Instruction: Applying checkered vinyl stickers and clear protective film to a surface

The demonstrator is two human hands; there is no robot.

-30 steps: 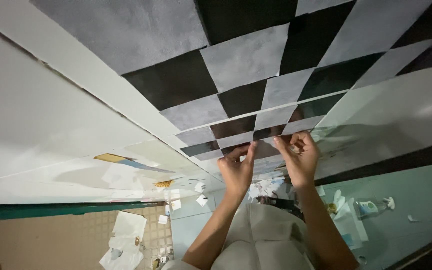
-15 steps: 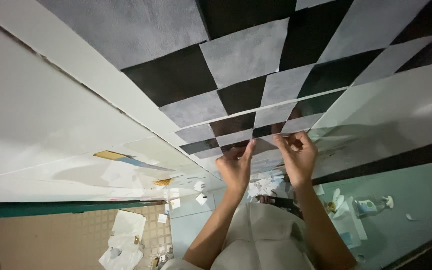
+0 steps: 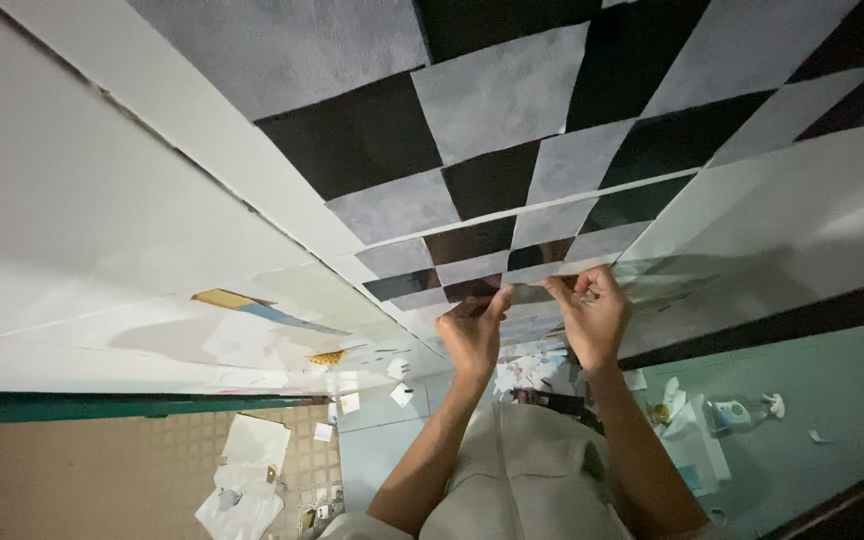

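Fingers of both hands meet at the near edge of a checkered sheet (image 3: 512, 200). The left hand (image 3: 472, 335) pinches that edge between thumb and fingertips, and the right hand (image 3: 592, 315) grips the same edge just beside it, fingers curled over the top. Between the two hands the edge shows as a thin strip, partly covered by the fingertips.

The sheet is a flat pattern of black and grey squares, set in rows that grow larger away from the hands, with a matte, slightly mottled finish on the grey ones. A pale seam runs across it a few rows beyond the hands. A broad white border (image 3: 222, 170) flanks it to the left of the left hand. To the right of the right hand lies a pale greenish panel (image 3: 792, 210) with a dark band (image 3: 782, 320) below it.

Both forearms run back toward the camera, and light clothing (image 3: 522, 480) hides what lies beneath them. Scraps of paper (image 3: 252, 480) lie well apart on the left, and small items (image 3: 722, 415) on the teal surface to the right are too small to make out. The sheet's far corners are cut off by the frame.
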